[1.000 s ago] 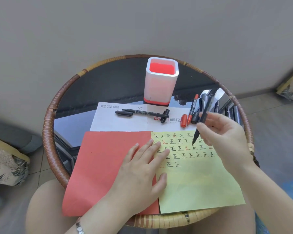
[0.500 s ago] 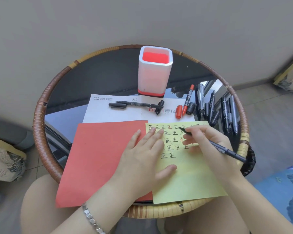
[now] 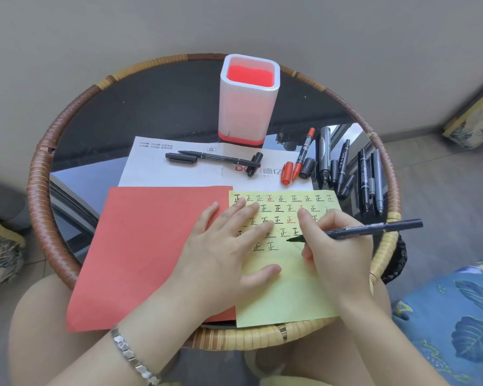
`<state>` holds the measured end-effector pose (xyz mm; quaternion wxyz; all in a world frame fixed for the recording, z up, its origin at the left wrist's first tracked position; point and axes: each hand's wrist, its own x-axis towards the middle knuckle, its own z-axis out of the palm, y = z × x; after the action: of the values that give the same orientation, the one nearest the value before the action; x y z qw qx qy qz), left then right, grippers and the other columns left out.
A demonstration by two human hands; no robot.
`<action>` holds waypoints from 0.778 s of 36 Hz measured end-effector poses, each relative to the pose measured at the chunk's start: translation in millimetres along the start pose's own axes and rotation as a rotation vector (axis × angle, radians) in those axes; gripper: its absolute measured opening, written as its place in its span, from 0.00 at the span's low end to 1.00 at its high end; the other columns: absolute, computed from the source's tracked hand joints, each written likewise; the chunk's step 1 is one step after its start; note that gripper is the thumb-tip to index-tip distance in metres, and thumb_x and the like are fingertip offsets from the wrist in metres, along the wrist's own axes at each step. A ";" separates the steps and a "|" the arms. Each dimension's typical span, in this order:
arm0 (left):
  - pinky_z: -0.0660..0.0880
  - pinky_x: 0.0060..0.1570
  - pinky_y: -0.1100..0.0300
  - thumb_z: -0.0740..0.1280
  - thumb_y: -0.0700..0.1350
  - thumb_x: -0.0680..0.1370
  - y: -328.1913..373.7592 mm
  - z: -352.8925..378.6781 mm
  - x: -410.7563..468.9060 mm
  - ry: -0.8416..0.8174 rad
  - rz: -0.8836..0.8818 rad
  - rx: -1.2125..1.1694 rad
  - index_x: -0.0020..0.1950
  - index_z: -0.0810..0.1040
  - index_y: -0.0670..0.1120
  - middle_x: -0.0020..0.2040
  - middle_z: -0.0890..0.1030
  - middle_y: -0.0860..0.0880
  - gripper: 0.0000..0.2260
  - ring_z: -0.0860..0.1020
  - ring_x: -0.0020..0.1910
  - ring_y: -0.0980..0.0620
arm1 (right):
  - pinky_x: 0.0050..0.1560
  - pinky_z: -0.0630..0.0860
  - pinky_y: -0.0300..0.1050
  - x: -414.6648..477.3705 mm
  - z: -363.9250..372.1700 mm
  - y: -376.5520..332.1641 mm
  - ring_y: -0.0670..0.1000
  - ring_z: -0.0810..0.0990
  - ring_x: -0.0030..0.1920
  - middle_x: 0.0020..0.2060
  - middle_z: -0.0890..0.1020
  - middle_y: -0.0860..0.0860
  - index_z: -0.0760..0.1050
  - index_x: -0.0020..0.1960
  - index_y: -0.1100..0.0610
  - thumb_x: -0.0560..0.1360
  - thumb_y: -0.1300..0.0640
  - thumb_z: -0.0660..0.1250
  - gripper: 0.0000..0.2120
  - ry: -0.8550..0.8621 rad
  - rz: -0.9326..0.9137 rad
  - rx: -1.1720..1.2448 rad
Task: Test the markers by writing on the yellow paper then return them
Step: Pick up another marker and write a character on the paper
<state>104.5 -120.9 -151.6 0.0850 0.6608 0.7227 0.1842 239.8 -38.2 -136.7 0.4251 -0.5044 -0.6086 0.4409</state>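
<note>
A red sheet (image 3: 151, 246) lies under and left of the left hand (image 3: 223, 252), which rests flat, fingers straight, steadying the yellow paper (image 3: 290, 296). Just right of it, the right hand (image 3: 335, 246) pinches a black marker (image 3: 374, 228), tip at the paper beside rows of written characters. Beyond the right hand lie spare markers (image 3: 343, 162). The writing test seems underway; next, a fresh character calls for short, light strokes.

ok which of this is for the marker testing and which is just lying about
job: yellow paper; black marker in the right hand; left hand flat on the paper; loose markers at right; pen holder, possibly for returns
lying about: red paper; white printed sheet
</note>
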 end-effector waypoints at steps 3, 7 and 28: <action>0.52 0.65 0.49 0.55 0.66 0.70 0.6 0.0 0.2 -0.001 0.000 -0.001 0.63 0.74 0.56 0.67 0.73 0.50 0.26 0.68 0.68 0.50 | 0.24 0.65 0.33 1.3 0.3 2.8 0.44 0.66 0.16 0.18 0.70 0.58 0.64 0.27 0.67 0.71 0.63 0.67 0.18 0.034 0.001 -0.027; 0.53 0.65 0.49 0.55 0.66 0.70 0.8 0.4 0.3 0.003 -0.004 -0.008 0.62 0.75 0.55 0.67 0.73 0.50 0.26 0.68 0.68 0.50 | 0.25 0.66 0.33 0.1 0.8 4.0 0.44 0.67 0.17 0.17 0.71 0.56 0.65 0.26 0.67 0.70 0.64 0.67 0.17 0.026 -0.018 -0.060; 0.51 0.66 0.49 0.55 0.66 0.69 1.0 -0.1 -0.2 -0.013 -0.016 -0.024 0.63 0.74 0.56 0.68 0.72 0.50 0.27 0.66 0.69 0.51 | 0.28 0.67 0.37 1.1 4.6 8.0 0.46 0.68 0.20 0.18 0.73 0.57 0.66 0.24 0.61 0.69 0.64 0.69 0.18 -0.037 -0.090 -0.122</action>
<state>105.4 -121.0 -151.2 0.0992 0.6550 0.7252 0.1879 237.2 -36.8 -145.6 0.4016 -0.4932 -0.6642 0.3928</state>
